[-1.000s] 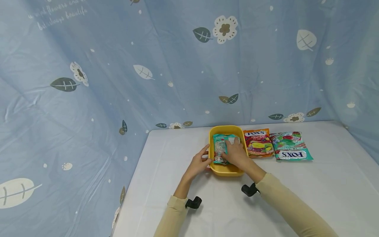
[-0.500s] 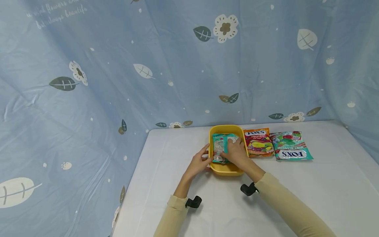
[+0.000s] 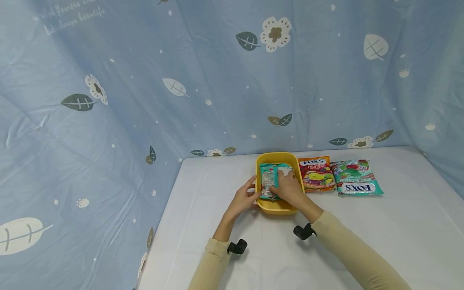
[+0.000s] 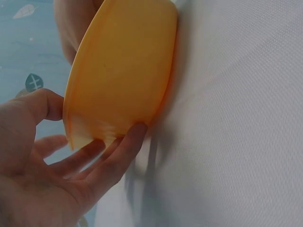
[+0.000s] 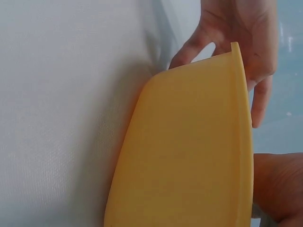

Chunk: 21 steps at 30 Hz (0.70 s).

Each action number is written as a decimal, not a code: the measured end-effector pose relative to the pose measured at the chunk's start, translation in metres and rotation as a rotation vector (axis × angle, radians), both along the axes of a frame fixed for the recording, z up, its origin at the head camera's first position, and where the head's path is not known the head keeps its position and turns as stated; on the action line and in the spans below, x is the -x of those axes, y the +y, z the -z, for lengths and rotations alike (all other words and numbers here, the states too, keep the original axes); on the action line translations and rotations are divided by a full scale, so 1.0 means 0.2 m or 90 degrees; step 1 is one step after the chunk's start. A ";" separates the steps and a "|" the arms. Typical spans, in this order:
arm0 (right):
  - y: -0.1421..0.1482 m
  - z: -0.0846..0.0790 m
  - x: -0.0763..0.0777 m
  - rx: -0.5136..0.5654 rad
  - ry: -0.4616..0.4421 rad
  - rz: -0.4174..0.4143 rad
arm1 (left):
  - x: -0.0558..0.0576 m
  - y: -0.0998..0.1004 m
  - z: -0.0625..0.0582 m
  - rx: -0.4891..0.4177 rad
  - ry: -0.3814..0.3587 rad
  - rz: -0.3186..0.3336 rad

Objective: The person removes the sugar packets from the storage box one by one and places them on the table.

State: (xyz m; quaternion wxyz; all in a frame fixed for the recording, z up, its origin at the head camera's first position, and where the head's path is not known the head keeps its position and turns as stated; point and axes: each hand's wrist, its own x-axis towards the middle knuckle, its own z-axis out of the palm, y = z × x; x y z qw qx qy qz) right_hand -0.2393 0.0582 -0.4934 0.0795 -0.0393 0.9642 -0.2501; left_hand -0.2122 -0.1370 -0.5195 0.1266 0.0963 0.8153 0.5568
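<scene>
A yellow plastic tub [image 3: 278, 211] stands near the back of the white table. In it lies a teal candy bag [image 3: 267, 182], its back printed with small text. My right hand [image 3: 288, 188] reaches over the right rim and grips the bag, thumb on the bag's middle and fingers toward its far right; they partly cover it. At the tub's left side my left hand [image 3: 242, 200] holds the wall. In the left wrist view its thumb [image 4: 45, 101] meets the rim and its fingers [image 4: 120, 158] lie along the outside. The right wrist view shows mainly the tub's outer wall [image 5: 184, 146].
Right of the tub lies an orange FOX'S Fruits candy bag [image 3: 316, 175], close against its wall. Beside that is a teal FOX'S Mint Blossom bag [image 3: 357, 178]. A blue patterned curtain [image 3: 217, 100] hangs behind and left of the white table [image 3: 275, 257].
The teal bag in the tub has shifted slightly left under my right hand, whose fingers have drawn in a little. My left hand has stayed at the tub's wall.
</scene>
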 end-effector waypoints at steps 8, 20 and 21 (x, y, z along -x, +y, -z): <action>0.02 0.02 -0.01 0.024 0.041 0.008 | 0.00 0.00 0.00 -0.005 -0.010 -0.003; 0.03 0.03 -0.03 0.083 0.102 -0.006 | 0.00 0.00 0.00 -0.004 -0.006 -0.006; 0.03 0.03 -0.03 0.090 0.108 -0.010 | 0.00 0.00 0.00 -0.007 -0.007 -0.006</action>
